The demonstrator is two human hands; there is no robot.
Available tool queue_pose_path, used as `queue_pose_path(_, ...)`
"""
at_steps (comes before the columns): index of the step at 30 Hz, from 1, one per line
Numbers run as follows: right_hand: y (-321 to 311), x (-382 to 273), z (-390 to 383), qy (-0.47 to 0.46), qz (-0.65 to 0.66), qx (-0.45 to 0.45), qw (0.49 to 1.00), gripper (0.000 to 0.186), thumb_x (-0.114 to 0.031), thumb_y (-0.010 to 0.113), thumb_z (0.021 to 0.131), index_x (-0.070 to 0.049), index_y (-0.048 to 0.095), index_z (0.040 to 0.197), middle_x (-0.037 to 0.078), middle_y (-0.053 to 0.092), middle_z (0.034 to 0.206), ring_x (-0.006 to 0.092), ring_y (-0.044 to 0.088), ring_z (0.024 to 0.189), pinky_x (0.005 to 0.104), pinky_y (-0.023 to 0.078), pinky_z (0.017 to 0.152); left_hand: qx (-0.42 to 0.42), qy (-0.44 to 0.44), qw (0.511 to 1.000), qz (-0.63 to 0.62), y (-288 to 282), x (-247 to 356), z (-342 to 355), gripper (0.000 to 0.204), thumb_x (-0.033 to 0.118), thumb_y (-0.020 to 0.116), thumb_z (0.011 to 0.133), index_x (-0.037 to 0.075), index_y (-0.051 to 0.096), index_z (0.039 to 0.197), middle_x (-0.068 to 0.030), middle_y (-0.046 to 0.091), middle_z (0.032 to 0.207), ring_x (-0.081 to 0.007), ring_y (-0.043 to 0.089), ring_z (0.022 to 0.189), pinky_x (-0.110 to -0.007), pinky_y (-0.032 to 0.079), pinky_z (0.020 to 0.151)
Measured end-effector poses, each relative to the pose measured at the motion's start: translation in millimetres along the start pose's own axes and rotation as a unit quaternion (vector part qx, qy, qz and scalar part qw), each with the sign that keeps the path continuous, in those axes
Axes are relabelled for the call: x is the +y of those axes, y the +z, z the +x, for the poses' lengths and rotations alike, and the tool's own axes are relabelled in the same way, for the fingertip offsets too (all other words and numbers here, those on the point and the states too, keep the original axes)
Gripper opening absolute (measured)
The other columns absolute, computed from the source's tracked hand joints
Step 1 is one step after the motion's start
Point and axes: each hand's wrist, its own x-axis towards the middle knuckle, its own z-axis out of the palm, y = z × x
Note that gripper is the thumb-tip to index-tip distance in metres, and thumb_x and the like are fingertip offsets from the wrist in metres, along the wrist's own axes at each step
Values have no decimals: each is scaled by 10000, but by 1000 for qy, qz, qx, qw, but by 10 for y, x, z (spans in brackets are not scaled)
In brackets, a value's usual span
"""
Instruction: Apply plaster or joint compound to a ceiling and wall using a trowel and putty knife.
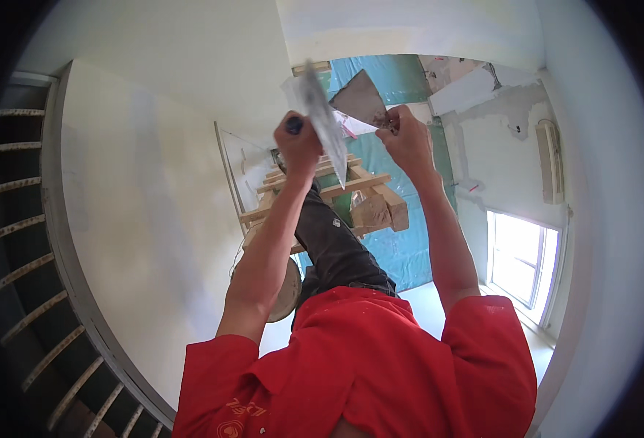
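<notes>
My left hand (298, 146) is closed round the dark handle of a plastering trowel (325, 117). The trowel's long metal blade stands nearly on edge and is slightly smeared by motion. Close by on the right, my right hand (409, 142) grips a putty knife (362, 100) with a broad, fan-shaped grey blade pointing up and to the left. The two blades are near each other, with a small gap that seems to part them. Whether putty lies on the trowel's far face I cannot tell.
Below me is a wooden frame of slats and beams (358, 184), over teal sheeting (409, 252) on the floor. A round bucket-like container (285, 292) is partly hidden by my left arm. Pale walls (147, 175) rise around, with metal bars (23, 186) left and a bright window (524, 259) right.
</notes>
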Motion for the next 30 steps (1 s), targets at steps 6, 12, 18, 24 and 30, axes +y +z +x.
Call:
queue_pose_path(6, 201, -296, 189, -81, -62, 1, 995, 211, -123, 641, 844, -63, 622, 1046, 70, 666, 791, 259, 614, 677, 370, 467, 639, -10, 85, 973, 214, 260, -173, 506, 198, 99, 603, 778, 21, 510, 622, -39, 494, 533, -139, 411, 499, -275, 354, 494)
queue_pose_path(12, 182, -171, 265, -140, 61, 29, 988, 146, -154, 654, 851, -54, 572, 920, 84, 644, 748, 237, 582, 585, 350, 458, 565, 75, -63, 992, 84, -135, -82, 1083, 152, 108, 582, 811, 35, 562, 679, -39, 512, 525, -133, 423, 419, -286, 344, 409)
queue_pose_path(18, 73, -255, 498, 119, 319, -117, 933, 183, -203, 588, 949, -60, 528, 852, 59, 562, 651, 137, 485, 470, 271, 398, 448, 23, -104, 994, -17, -58, -117, 959, 130, 84, 590, 813, 21, 598, 699, -48, 545, 540, -125, 444, 425, -277, 364, 410)
queue_pose_path(24, 250, -248, 635, 212, 608, -286, 710, 254, -248, 487, 1024, -78, 495, 836, 21, 477, 584, 88, 391, 401, 241, 300, 359, -2, 86, 994, -69, 83, -250, 863, 130, 73, 609, 812, 34, 586, 690, -37, 510, 516, -124, 416, 394, -290, 336, 370)
queue_pose_path(30, 126, -377, 459, 234, 578, -434, 650, 292, -278, 440, 1044, -98, 464, 816, 8, 452, 570, 73, 316, 365, 246, 223, 316, -34, 11, 999, 35, -70, -288, 1017, 116, 91, 600, 856, 54, 617, 747, -43, 565, 595, -140, 511, 486, -285, 402, 429)
